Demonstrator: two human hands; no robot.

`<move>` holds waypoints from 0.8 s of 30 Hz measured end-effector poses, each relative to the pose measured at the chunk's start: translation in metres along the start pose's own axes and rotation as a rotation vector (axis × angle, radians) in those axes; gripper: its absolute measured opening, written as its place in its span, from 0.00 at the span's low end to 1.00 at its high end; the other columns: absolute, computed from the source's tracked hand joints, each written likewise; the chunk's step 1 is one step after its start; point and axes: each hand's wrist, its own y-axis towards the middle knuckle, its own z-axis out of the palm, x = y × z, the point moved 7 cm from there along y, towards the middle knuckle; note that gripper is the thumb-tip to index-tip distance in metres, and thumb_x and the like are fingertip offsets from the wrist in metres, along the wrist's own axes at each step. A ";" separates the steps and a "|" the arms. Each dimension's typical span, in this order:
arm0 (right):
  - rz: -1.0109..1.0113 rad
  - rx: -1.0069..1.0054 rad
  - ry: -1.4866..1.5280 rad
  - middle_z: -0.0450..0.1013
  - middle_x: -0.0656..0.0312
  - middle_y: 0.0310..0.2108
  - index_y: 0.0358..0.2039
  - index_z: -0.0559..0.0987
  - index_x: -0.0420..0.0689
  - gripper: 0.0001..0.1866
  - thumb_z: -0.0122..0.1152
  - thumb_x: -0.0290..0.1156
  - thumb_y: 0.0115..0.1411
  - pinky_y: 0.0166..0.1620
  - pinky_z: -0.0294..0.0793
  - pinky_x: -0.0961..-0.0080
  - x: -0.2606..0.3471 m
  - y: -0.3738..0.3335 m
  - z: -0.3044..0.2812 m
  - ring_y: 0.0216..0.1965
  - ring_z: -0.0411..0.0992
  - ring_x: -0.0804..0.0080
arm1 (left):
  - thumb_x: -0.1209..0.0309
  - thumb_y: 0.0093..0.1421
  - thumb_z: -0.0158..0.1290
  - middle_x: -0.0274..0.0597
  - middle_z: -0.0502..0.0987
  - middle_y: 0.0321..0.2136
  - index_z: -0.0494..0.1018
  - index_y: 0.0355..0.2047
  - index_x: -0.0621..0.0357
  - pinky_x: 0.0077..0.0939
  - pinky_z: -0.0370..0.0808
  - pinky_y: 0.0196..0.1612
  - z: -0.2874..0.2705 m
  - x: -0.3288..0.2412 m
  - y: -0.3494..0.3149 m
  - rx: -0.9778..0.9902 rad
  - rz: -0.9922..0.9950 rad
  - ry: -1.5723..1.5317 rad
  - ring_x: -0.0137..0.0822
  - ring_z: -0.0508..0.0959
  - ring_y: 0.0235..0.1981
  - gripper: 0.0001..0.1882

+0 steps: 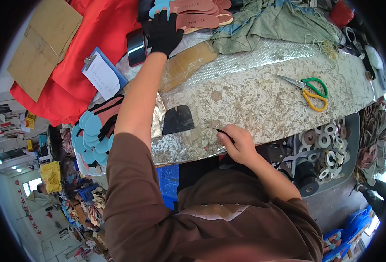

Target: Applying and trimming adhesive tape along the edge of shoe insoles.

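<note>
My left hand (163, 32), in a black fingerless glove, reaches far across the bench with its fingers spread. Its fingertips rest on a pile of reddish-brown insoles (197, 21) with light blue parts, and I cannot tell whether it grips any. Close to the front edge, my bare right hand (239, 145) is closed around a small tool (224, 133) with a black handle and a thin pointed metal tip. Left of that tip lies a black rounded flat piece (178, 119) on the bench. Scissors (306, 90) with green and yellow handles lie partly spread at the right.
The worn bench (241, 96) holds a phone (136, 47), a blue clipboard (105, 72) and green cloth (267, 26). More blue-ended insoles (90, 131) are heaped at its left edge. Below the right side, a grey bin (354, 148) contains tape rolls (324, 140).
</note>
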 end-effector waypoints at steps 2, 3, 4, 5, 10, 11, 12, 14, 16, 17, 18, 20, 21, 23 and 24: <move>-0.037 -0.031 -0.026 0.70 0.54 0.23 0.32 0.76 0.40 0.05 0.59 0.28 0.61 0.27 0.67 0.64 0.002 0.001 0.001 0.24 0.70 0.53 | 0.53 0.55 0.58 0.46 0.70 0.46 0.70 0.50 0.49 0.48 0.70 0.47 0.012 0.012 0.010 0.114 -0.101 0.064 0.49 0.70 0.50 0.26; -0.042 -0.026 -0.032 0.70 0.54 0.23 0.32 0.76 0.40 0.05 0.59 0.28 0.61 0.27 0.67 0.64 0.003 0.000 0.001 0.24 0.70 0.53 | 0.54 0.55 0.58 0.45 0.70 0.47 0.70 0.51 0.48 0.47 0.70 0.47 0.021 0.015 0.014 0.219 -0.109 0.044 0.48 0.70 0.50 0.26; -0.042 -0.044 -0.033 0.70 0.54 0.23 0.32 0.76 0.40 0.05 0.59 0.28 0.61 0.26 0.67 0.64 0.002 0.000 0.001 0.24 0.70 0.54 | 0.55 0.54 0.58 0.45 0.69 0.48 0.70 0.51 0.48 0.47 0.70 0.47 0.028 0.016 0.017 0.323 -0.110 0.020 0.47 0.71 0.50 0.25; -0.045 -0.060 -0.034 0.70 0.54 0.23 0.32 0.76 0.40 0.05 0.59 0.28 0.60 0.26 0.67 0.65 0.002 0.000 0.000 0.24 0.70 0.54 | 0.58 0.54 0.58 0.45 0.71 0.45 0.72 0.49 0.48 0.46 0.71 0.45 0.019 0.015 0.017 0.295 -0.121 0.037 0.47 0.71 0.49 0.22; -0.010 -0.047 0.000 0.71 0.56 0.23 0.33 0.76 0.40 0.04 0.58 0.27 0.61 0.27 0.68 0.67 -0.006 -0.003 0.003 0.23 0.71 0.59 | 0.65 0.54 0.56 0.46 0.74 0.37 0.76 0.43 0.50 0.44 0.74 0.39 -0.031 -0.007 -0.008 0.002 0.102 0.028 0.47 0.75 0.42 0.15; -0.006 -0.027 0.011 0.72 0.57 0.24 0.34 0.77 0.39 0.03 0.56 0.25 0.62 0.27 0.69 0.70 -0.008 -0.005 0.002 0.22 0.72 0.64 | 0.64 0.55 0.56 0.48 0.77 0.37 0.77 0.44 0.51 0.42 0.75 0.41 -0.045 -0.007 -0.015 0.124 -0.044 -0.089 0.49 0.77 0.40 0.16; -0.010 -0.024 0.005 0.72 0.57 0.24 0.34 0.77 0.39 0.03 0.56 0.25 0.62 0.27 0.69 0.70 -0.005 -0.006 0.001 0.22 0.72 0.64 | 0.64 0.56 0.57 0.50 0.79 0.37 0.77 0.45 0.53 0.41 0.75 0.42 -0.056 -0.006 -0.027 0.244 -0.191 -0.208 0.51 0.80 0.38 0.16; 0.177 -0.036 0.413 0.75 0.60 0.26 0.41 0.77 0.40 0.08 0.51 0.20 0.64 0.30 0.72 0.78 -0.009 -0.007 0.005 0.24 0.73 0.75 | 0.65 0.53 0.57 0.50 0.80 0.34 0.77 0.42 0.55 0.42 0.75 0.41 -0.104 0.001 -0.077 -0.112 -0.267 -0.490 0.52 0.79 0.37 0.16; 0.253 -0.071 0.595 0.76 0.60 0.28 0.51 0.70 0.40 0.13 0.48 0.20 0.66 0.32 0.73 0.81 -0.011 -0.009 -0.004 0.25 0.73 0.79 | 0.62 0.51 0.60 0.52 0.80 0.37 0.77 0.44 0.58 0.41 0.75 0.44 -0.117 -0.016 -0.116 0.237 -0.350 -0.630 0.53 0.79 0.41 0.21; 0.286 -0.073 0.658 0.76 0.60 0.29 0.49 0.70 0.39 0.11 0.49 0.22 0.67 0.33 0.74 0.80 -0.016 -0.008 -0.003 0.27 0.73 0.79 | 0.61 0.50 0.61 0.52 0.80 0.37 0.77 0.45 0.59 0.41 0.75 0.44 -0.123 -0.026 -0.138 0.345 -0.330 -0.783 0.53 0.79 0.41 0.23; 0.322 -0.074 0.719 0.76 0.60 0.29 0.47 0.70 0.39 0.09 0.50 0.23 0.67 0.34 0.74 0.80 -0.021 -0.005 0.001 0.28 0.73 0.78 | 0.59 0.49 0.62 0.52 0.80 0.37 0.76 0.46 0.59 0.40 0.75 0.45 -0.128 -0.037 -0.158 0.451 -0.311 -0.939 0.53 0.79 0.40 0.25; 0.255 -0.059 0.687 0.77 0.60 0.31 0.41 0.71 0.38 0.06 0.51 0.27 0.68 0.38 0.74 0.80 0.013 0.008 0.001 0.31 0.74 0.78 | 0.58 0.50 0.62 0.52 0.80 0.37 0.76 0.46 0.59 0.40 0.75 0.44 -0.151 -0.064 -0.180 0.543 -0.268 -0.895 0.53 0.79 0.40 0.26; 0.218 -0.034 0.705 0.77 0.61 0.33 0.41 0.73 0.37 0.06 0.53 0.26 0.67 0.41 0.74 0.78 0.034 0.015 0.003 0.34 0.74 0.78 | 0.56 0.50 0.62 0.51 0.80 0.36 0.76 0.47 0.58 0.39 0.75 0.44 -0.166 -0.077 -0.174 0.658 -0.246 -0.828 0.52 0.79 0.39 0.27; 0.253 0.154 0.634 0.77 0.59 0.35 0.41 0.75 0.35 0.08 0.57 0.27 0.65 0.37 0.76 0.79 0.060 0.032 0.013 0.31 0.74 0.79 | 0.65 0.51 0.62 0.49 0.81 0.36 0.77 0.42 0.59 0.37 0.76 0.43 -0.174 -0.074 -0.193 0.493 -0.378 -0.785 0.48 0.81 0.38 0.19; 0.300 0.269 0.621 0.77 0.59 0.35 0.42 0.75 0.34 0.10 0.59 0.27 0.63 0.34 0.76 0.80 0.067 0.041 0.019 0.29 0.74 0.80 | 0.66 0.52 0.61 0.49 0.81 0.36 0.77 0.42 0.59 0.36 0.76 0.43 -0.178 -0.071 -0.204 0.340 -0.405 -0.804 0.47 0.81 0.38 0.17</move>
